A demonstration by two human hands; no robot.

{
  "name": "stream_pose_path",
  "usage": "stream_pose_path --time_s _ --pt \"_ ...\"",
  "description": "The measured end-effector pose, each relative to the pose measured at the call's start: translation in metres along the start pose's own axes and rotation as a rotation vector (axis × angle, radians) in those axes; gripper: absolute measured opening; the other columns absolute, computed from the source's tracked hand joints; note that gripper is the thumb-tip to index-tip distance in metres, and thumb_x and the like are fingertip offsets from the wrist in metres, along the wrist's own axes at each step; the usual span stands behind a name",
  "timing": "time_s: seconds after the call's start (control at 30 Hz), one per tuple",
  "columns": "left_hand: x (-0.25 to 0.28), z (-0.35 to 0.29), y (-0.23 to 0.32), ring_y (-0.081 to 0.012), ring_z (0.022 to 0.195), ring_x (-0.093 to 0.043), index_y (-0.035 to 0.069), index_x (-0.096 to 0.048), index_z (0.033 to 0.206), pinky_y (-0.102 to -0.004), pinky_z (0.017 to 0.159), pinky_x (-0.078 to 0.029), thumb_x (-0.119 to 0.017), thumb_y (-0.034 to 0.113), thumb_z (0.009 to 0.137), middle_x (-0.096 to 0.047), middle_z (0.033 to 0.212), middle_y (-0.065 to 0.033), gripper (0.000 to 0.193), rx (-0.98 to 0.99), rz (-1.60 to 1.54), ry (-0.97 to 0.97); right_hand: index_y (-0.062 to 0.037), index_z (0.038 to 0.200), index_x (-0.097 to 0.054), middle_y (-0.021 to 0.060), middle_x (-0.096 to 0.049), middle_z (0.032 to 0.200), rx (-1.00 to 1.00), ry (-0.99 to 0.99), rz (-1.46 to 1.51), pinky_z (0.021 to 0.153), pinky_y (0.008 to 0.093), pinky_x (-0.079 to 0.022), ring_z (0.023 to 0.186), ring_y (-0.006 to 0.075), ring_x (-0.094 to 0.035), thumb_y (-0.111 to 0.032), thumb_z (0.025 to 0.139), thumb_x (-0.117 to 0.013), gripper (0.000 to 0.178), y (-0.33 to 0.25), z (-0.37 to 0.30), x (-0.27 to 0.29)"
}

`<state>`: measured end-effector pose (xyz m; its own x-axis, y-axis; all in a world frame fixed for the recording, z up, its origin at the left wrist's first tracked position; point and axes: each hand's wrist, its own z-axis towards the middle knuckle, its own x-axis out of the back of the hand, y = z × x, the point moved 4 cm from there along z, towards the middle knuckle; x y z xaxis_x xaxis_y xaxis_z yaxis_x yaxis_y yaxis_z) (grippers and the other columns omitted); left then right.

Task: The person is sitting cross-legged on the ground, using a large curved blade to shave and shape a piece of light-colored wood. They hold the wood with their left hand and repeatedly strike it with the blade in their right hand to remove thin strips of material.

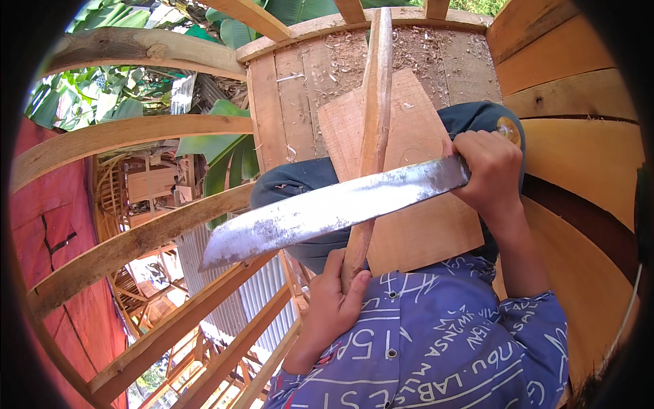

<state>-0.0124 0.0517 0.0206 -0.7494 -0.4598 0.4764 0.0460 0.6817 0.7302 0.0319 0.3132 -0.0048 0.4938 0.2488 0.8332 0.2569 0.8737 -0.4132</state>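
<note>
My right hand is closed round the wooden handle of a machete, whose pale rounded handle end sticks out above my fist. The broad, scuffed blade points left and lies across a long wooden stick; whether it touches the stick, I cannot tell. My left hand grips the near end of this stick, close to my shirt. From there the stick slants up and away to the far rail. Beneath both, a flat wooden board rests over my lap and legs, partly hidden by blade and stick.
Wood shavings litter the plank floor ahead. Curved wooden slats form an open railing on the left, with a drop to metal sheets below. A plank wall stands close on the right. Banana leaves hang beyond the railing.
</note>
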Motion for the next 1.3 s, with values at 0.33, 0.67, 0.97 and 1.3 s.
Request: stream_pose_path --time_s 0.33,0.67,0.97,1.3 --pt "0.001 -0.006 -0.002 -0.0362 0.067 -0.064 0.002 -0.047 0.111 -0.0381 0.059 -0.047 -0.059 0.022 0.09 -0.062 0.074 -0.0205 0.032 -0.039 0.051 0.053 -0.0066 0.07 -0.06 0.0114 -0.061 0.066 -0.216 -0.011 -0.087 0.053 0.0421 -0.044 0.062 0.033 -0.06 -0.018 0.075 -0.067 0.014 0.022 -0.005 0.007" --pt "-0.001 -0.004 -0.005 -0.0274 0.07 -0.059 0.001 -0.05 0.113 -0.0356 0.063 -0.046 -0.06 0.021 0.089 -0.061 0.078 -0.0161 0.033 -0.02 0.031 0.051 -0.007 0.06 -0.051 0.0079 -0.051 0.057 0.038 0.047 -0.082 0.051 0.0369 -0.039 0.053 0.0261 -0.053 -0.014 0.075 -0.065 0.021 -0.005 -0.004 0.003" --pt "0.0 -0.002 -0.017 -0.0187 0.064 -0.058 0.001 -0.052 0.113 -0.0309 0.061 -0.045 -0.059 0.023 0.09 -0.06 0.075 -0.0121 0.033 0.002 -0.053 -0.015 -0.0062 0.061 -0.051 0.009 -0.05 0.056 0.059 0.055 -0.117 0.051 0.0373 -0.039 0.052 0.0271 -0.052 -0.012 0.077 -0.064 0.022 0.002 -0.005 0.001" --pt "0.012 -0.011 -0.055 -0.0249 0.061 -0.062 0.001 -0.049 0.107 -0.0332 0.057 -0.045 -0.058 0.022 0.091 -0.059 0.068 -0.0153 0.028 0.115 -0.132 0.082 -0.0078 0.07 -0.06 0.0116 -0.06 0.066 -0.211 0.084 -0.357 0.054 0.0413 -0.042 0.062 0.0337 -0.059 -0.022 0.08 -0.065 0.019 0.062 -0.004 0.006"
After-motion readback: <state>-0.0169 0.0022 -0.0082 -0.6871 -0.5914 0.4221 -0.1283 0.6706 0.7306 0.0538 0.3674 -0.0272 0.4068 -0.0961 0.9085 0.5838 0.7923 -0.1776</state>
